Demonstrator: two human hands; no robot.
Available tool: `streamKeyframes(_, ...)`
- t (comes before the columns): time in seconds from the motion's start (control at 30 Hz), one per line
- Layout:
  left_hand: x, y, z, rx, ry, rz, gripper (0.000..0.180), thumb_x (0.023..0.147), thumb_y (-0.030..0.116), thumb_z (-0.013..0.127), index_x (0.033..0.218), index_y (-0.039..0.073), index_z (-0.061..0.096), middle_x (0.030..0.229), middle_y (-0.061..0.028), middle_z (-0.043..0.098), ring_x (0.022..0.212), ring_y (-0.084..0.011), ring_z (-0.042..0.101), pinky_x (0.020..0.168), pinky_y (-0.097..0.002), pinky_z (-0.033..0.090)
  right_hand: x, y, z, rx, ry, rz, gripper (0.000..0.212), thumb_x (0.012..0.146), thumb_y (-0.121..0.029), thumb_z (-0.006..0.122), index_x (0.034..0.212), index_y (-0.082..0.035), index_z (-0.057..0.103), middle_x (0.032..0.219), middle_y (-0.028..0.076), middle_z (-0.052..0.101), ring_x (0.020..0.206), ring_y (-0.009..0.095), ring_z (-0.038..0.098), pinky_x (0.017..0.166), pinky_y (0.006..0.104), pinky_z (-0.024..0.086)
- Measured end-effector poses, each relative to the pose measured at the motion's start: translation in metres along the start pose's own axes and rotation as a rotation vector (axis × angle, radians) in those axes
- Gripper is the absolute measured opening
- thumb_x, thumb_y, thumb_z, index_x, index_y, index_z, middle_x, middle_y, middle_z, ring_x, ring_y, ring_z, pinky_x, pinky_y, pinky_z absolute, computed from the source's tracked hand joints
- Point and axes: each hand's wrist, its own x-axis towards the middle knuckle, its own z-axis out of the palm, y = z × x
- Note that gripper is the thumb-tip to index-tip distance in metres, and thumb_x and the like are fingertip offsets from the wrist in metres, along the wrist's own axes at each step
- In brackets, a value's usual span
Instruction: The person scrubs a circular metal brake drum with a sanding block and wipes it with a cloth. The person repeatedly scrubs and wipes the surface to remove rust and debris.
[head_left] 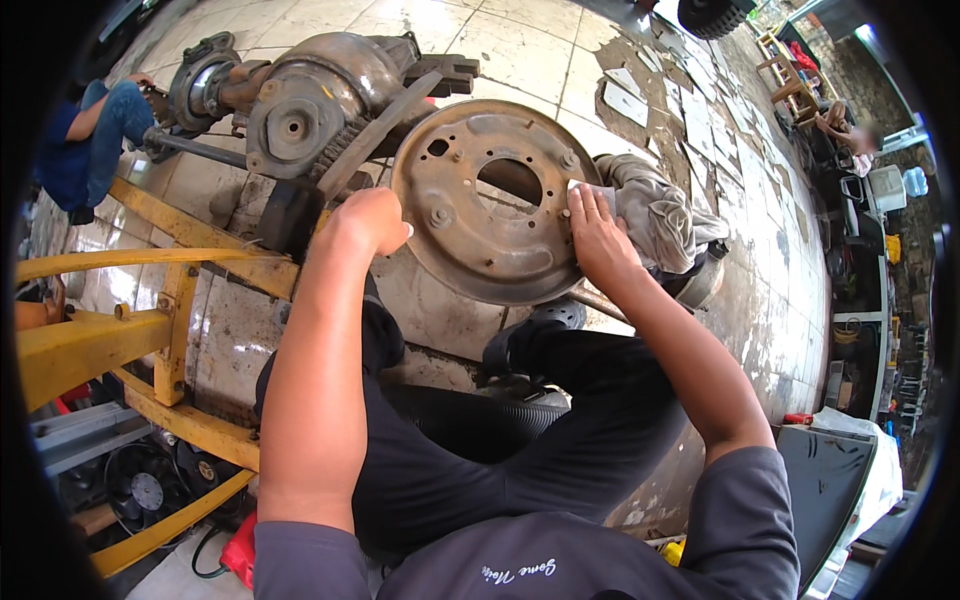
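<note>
Tiled floor (520, 50), right fingers (591, 208) straight at round plate (488, 236).

The round metal plate (470, 240) is rusty brown, mottled with greyer patches. A crumpled cloth (650, 210) beside it is greyish beige. The metal frame (100, 355) at left is bright yellow (scuffed brown in places). Pale, off-white floor tiles (505, 55) form a grid of darker lines, blotched with brown. The wearer's shirt (540, 550) is dark grey with white lettering; the trousers (590, 420) are black.
</note>
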Motion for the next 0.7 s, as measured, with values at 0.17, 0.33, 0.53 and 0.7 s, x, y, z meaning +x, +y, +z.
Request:
streamKeyframes(0.17, -0.003, -0.004, 0.000, -0.014, 0.017, -0.008, 0.042, 0.090, 0.031, 0.068, 0.107, -0.007, 0.067, 0.113, -0.0266, 0.066, 0.111, -0.0382, 0.063, 0.095, -0.0434, 0.049, -0.019, -0.007, -0.007, -0.055, -0.045, -0.083, 0.055, 0.096, -0.008, 0.041, 0.148, 0.006, 0.028, 0.156, 0.023, 0.030, 0.141, 0.040, 0.036, 0.104, 0.0612, 0.041)
streamKeyframes(0.33, 0.000, 0.000, 0.003, 0.012, 0.013, 0.006, 0.043, 0.090, 0.031, 0.068, 0.107, -0.008, 0.067, 0.113, -0.0266, 0.066, 0.111, -0.0377, 0.063, 0.096, -0.0435, 0.049, -0.012, -0.007, 0.003, -0.033, -0.018, 0.057, 0.056, 0.096, -0.008, 0.041, 0.148, 0.006, 0.028, 0.156, 0.022, 0.030, 0.141, 0.040, 0.037, 0.103, 0.0623, 0.041)
streamKeyframes(0.53, 0.004, -0.003, 0.004, 0.007, 0.035, 0.030, 0.042, 0.090, 0.032, 0.068, 0.104, -0.008, 0.068, 0.108, -0.0272, 0.067, 0.107, -0.0382, 0.065, 0.093, -0.0436, 0.050, -0.006, 0.001, 0.002, -0.013, 0.018, 0.094, 0.054, 0.097, -0.010, 0.040, 0.148, 0.005, 0.030, 0.155, 0.023, 0.032, 0.142, 0.040, 0.035, 0.107, 0.0663, 0.034)
streamKeyframes(0.7, 0.005, -0.006, 0.005, 0.009, -0.013, -0.018, 0.042, 0.090, 0.032, 0.066, 0.113, -0.004, 0.067, 0.121, -0.0230, 0.064, 0.114, -0.0376, 0.061, 0.098, -0.0434, 0.050, -0.026, -0.010, 0.008, -0.130, 0.035, -0.039, 0.052, 0.097, -0.010, 0.040, 0.145, 0.007, 0.033, 0.152, 0.025, 0.036, 0.140, 0.038, 0.038, 0.111, 0.0628, 0.030)
